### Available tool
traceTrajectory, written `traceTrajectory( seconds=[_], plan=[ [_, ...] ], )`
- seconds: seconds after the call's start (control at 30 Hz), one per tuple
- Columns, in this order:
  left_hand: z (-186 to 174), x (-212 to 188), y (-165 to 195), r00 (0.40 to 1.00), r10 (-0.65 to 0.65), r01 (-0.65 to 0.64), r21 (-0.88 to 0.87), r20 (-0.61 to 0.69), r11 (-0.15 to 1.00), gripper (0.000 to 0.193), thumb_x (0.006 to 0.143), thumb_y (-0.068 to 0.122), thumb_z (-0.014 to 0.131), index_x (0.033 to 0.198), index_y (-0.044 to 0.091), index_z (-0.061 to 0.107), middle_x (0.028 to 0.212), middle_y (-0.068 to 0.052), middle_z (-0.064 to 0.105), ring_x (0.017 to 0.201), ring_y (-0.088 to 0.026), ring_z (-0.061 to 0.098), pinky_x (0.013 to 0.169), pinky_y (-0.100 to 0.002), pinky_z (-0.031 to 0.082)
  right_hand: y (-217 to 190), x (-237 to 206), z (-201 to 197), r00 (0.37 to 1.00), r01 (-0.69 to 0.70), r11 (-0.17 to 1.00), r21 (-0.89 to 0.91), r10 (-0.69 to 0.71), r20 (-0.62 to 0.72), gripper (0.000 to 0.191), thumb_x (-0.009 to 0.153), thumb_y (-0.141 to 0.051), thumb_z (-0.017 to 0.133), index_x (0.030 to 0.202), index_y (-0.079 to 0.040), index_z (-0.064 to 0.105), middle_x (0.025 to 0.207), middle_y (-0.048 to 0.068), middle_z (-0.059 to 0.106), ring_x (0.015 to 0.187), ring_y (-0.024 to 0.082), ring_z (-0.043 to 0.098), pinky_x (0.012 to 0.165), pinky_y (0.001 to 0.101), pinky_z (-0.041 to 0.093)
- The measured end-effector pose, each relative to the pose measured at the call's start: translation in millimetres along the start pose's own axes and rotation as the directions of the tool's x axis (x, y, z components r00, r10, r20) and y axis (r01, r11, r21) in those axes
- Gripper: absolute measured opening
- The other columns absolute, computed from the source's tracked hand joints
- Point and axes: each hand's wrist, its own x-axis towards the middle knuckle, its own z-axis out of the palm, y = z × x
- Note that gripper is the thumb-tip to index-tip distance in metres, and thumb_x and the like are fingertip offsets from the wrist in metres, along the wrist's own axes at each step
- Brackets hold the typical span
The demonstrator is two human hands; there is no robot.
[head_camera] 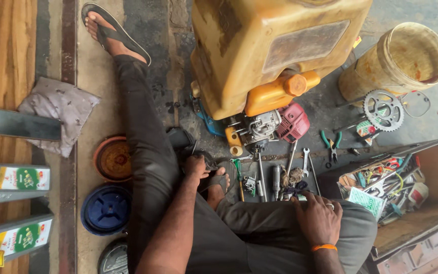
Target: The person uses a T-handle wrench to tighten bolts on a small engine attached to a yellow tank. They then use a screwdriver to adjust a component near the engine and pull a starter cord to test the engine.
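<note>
I sit on the floor in front of a yellow tank sprayer (259, 50) with a small engine and a red cover (293, 122). My left hand (196, 167) rests down by my folded foot and its sandal (222, 180), fingers curled and partly hidden. My right hand (318, 219), with a ring and an orange wristband, lies flat on my knee. Its fingertips reach the loose tools on the floor: wrenches (305, 162), a green-handled screwdriver (238, 170) and a bundle of cord (292, 177).
An open metal toolbox (422, 167) full of parts stands at right, with green pliers (332, 142), a sprocket (384, 109) and a bucket (401, 61) beyond. At left lie round lids (106, 208), a cloth (59, 109), a phone (24, 124) and oil bottles (11, 182).
</note>
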Motion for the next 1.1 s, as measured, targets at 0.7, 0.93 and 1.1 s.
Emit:
traceTrajectory(
  seconds=[0.7,0.93,1.1],
  plan=[
    [-35.6,33.6,-28.0,0.951,0.233,-0.066,0.6,-0.204,0.798,0.038,0.095,0.03,0.064,0.108,-0.004,0.075,0.102,-0.026,0.074,0.094,-0.039,0.073,0.081,-0.047,0.058,-82.1,67.6,76.4,0.827,0.326,0.927,0.187,-0.375,0.418,0.063,0.086,-0.039,0.077,0.141,-0.02,0.053,0.133,0.014,0.06,0.121,0.036,0.063,0.098,0.0472,0.053],
    [-37.5,16.7,-10.9,0.902,0.353,-0.078,0.709,-0.25,0.7,0.045,0.095,0.038,0.067,0.11,-0.003,0.075,0.108,-0.026,0.073,0.104,-0.04,0.072,0.091,-0.047,0.057,-113.1,78.4,81.4,0.819,0.485,0.874,0.026,-0.465,0.336,0.04,0.092,-0.026,0.071,0.129,-0.015,0.061,0.134,0.015,0.059,0.112,0.037,0.069,0.091,0.0483,0.056],
    [-23.7,-16.3,-8.8,0.755,0.617,-0.331,0.684,-0.223,0.651,0.044,0.093,0.039,0.069,0.11,-0.001,0.074,0.108,-0.024,0.073,0.104,-0.041,0.07,0.09,-0.048,0.055,-120.7,78.5,72.6,0.815,0.403,0.906,0.125,-0.418,0.4,0.051,0.082,-0.041,0.078,0.121,-0.012,0.064,0.127,0.012,0.064,0.115,0.033,0.068,0.095,0.0454,0.055]
  ],
)
